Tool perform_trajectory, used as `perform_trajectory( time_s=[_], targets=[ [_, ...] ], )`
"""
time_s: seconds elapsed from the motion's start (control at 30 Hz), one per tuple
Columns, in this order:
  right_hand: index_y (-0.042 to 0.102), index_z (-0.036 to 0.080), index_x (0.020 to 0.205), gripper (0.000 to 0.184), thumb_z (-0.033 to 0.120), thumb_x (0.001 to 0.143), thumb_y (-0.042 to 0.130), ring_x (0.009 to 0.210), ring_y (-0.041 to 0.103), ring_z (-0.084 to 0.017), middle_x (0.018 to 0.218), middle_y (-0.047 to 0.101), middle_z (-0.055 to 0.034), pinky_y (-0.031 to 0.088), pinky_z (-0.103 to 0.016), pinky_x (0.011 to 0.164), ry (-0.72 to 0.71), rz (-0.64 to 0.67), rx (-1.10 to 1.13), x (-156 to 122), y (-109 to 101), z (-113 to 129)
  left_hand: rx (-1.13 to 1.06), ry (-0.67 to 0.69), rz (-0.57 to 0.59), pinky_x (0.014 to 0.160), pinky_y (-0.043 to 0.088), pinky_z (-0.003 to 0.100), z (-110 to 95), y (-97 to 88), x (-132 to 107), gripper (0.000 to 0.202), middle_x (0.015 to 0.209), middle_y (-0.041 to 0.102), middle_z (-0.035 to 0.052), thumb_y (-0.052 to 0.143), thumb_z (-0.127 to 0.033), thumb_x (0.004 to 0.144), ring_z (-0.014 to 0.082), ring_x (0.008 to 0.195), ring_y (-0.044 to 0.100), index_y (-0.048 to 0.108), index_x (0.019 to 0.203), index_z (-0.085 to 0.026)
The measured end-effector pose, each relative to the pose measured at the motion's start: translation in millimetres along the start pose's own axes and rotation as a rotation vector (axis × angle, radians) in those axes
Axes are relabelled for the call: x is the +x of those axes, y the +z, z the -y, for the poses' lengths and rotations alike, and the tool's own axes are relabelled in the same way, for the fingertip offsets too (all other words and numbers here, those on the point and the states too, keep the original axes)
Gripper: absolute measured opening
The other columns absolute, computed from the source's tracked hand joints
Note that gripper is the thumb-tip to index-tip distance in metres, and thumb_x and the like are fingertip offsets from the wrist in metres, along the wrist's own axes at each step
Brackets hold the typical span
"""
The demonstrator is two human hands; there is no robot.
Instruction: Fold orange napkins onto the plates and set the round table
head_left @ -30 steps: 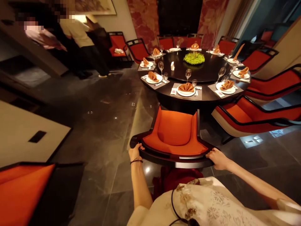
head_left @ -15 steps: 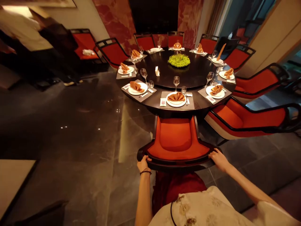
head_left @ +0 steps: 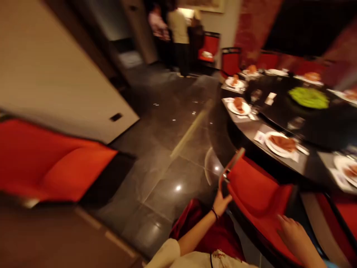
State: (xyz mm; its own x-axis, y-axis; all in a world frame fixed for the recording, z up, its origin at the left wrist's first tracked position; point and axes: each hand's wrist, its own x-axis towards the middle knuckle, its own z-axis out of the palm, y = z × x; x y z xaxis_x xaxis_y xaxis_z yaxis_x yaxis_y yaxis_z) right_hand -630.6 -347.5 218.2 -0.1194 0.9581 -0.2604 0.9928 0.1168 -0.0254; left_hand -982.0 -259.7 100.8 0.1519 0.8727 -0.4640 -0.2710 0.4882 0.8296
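A red upholstered chair [head_left: 253, 186] with a dark frame stands close in front of me at the round table's edge. My left hand [head_left: 221, 204], with a dark band at its wrist, is closed about the near left end of the chair's frame; part of its fingers is hidden. My right hand [head_left: 291, 230] is over the right part of the chair, smeared by motion, so whether it touches is unclear. Beyond the chair, a white plate [head_left: 275, 152] holds a folded orange napkin [head_left: 283, 142] on a grey placemat.
The dark round table [head_left: 251, 136] carries several place settings, glasses and a green centrepiece [head_left: 308, 98]. At the left are a red seat [head_left: 55, 163] and a pale panel [head_left: 55, 74]. Two or more people [head_left: 178, 31] stand at the back. Tiled floor [head_left: 167, 178] lies between.
The view has swung left, so table and chair now appear farther right. My left hand stays at the chair frame; my right hand has shifted over the chair and is blurred.
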Motion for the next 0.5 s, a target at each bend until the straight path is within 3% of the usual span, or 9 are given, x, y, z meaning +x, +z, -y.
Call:
perform_trajectory(
  time_s=[0.07,0.1,0.17,0.23,0.3,0.37,0.4,0.43,0.5],
  targets=[
    [0.068,0.03,0.126,0.04,0.028,0.094,0.045,0.12,0.068,-0.037,0.129,0.072,-0.015,0.053,-0.056,0.105,-0.204,-0.134,0.052,89.6,-28.2,100.2,-0.066,0.055,-0.137,0.097,0.059,0.041,-3.5,-67.7,-17.4,0.034,0.127,0.067,0.0105,0.063,-0.045,0.102,0.0209,0.11,0.067,0.067,0.124,-0.02],
    [0.065,0.028,0.132,0.042,0.03,0.099,0.04,0.126,0.065,-0.035,0.134,0.069,-0.0153,0.05,-0.053,0.11,-0.319,-0.149,0.098,127.0,-36.9,165.1,-0.093,0.073,-0.216,0.096,0.059,0.04,-3.1,-108.6,-30.3,0.033,0.128,0.066,0.0099,0.062,-0.044,0.103,0.0204,0.11,0.066,0.067,0.124,-0.02],
    [0.061,0.025,0.138,0.045,0.031,0.103,0.034,0.131,0.062,-0.031,0.14,0.066,-0.0145,0.048,-0.049,0.114,-0.558,-0.058,0.156,177.7,-39.9,308.6,-0.138,0.087,-0.364,0.091,0.059,0.039,-1.1,-198.4,-65.0,0.029,0.116,0.069,0.0082,0.066,-0.042,0.1,0.0194,0.101,0.067,0.069,0.116,-0.018],
    [0.062,0.023,0.139,0.044,0.027,0.103,0.038,0.131,0.062,-0.031,0.139,0.067,-0.0141,0.046,-0.049,0.114,-0.79,0.143,0.081,198.8,-26.3,450.2,-0.17,0.055,-0.519,0.085,0.057,0.037,-4.1,-291.2,-109.8,0.023,0.092,0.069,0.0045,0.077,-0.036,0.09,0.0178,0.085,0.066,0.07,0.095,-0.015],
    [0.066,0.023,0.134,0.04,0.026,0.098,0.049,0.127,0.063,-0.032,0.134,0.07,-0.0128,0.045,-0.05,0.113,-1.039,0.427,-0.06,202.7,-3.6,578.0,-0.244,0.037,-0.765,0.08,0.054,0.035,-17.2,-379.8,-159.4,0.02,0.073,0.064,0.0019,0.081,-0.028,0.08,0.0165,0.072,0.061,0.066,0.079,-0.016],
    [0.069,0.024,0.129,0.037,0.026,0.094,0.058,0.12,0.067,-0.029,0.128,0.073,-0.0095,0.049,-0.045,0.109,-1.273,0.78,-0.131,202.5,22.2,693.3,-0.361,0.085,-1.056,0.077,0.05,0.033,-37.3,-458.8,-206.3,0.015,0.073,0.064,0.0035,0.075,-0.028,0.08,0.0166,0.071,0.06,0.064,0.08,-0.018],
    [0.069,0.024,0.129,0.036,0.026,0.094,0.06,0.115,0.069,-0.025,0.126,0.074,-0.0077,0.051,-0.039,0.105,-1.353,0.947,-0.116,203.5,35.6,748.8,-0.413,0.133,-1.167,0.077,0.05,0.032,-47.1,-493.2,-227.0,0.015,0.079,0.067,0.0055,0.071,-0.031,0.082,0.017,0.075,0.062,0.065,0.085,-0.018],
    [0.069,0.023,0.129,0.036,0.025,0.094,0.06,0.111,0.07,-0.023,0.125,0.075,-0.0071,0.053,-0.036,0.102,-1.382,1.032,-0.084,205.8,49.5,804.0,-0.457,0.187,-1.25,0.079,0.05,0.031,-54.9,-523.3,-245.2,0.019,0.086,0.07,0.0076,0.067,-0.035,0.083,0.0174,0.08,0.064,0.065,0.092,-0.019],
    [0.07,0.019,0.124,0.032,0.021,0.092,0.064,0.11,0.07,-0.022,0.124,0.075,-0.008,0.053,-0.034,0.102,-1.35,1.008,-0.011,213.4,78.9,916.0,-0.509,0.257,-1.334,0.082,0.051,0.03,-61.4,-569.7,-274.3,0.033,0.095,0.071,0.0097,0.066,-0.046,0.081,0.0186,0.089,0.067,0.066,0.099,-0.018]
  ],
)
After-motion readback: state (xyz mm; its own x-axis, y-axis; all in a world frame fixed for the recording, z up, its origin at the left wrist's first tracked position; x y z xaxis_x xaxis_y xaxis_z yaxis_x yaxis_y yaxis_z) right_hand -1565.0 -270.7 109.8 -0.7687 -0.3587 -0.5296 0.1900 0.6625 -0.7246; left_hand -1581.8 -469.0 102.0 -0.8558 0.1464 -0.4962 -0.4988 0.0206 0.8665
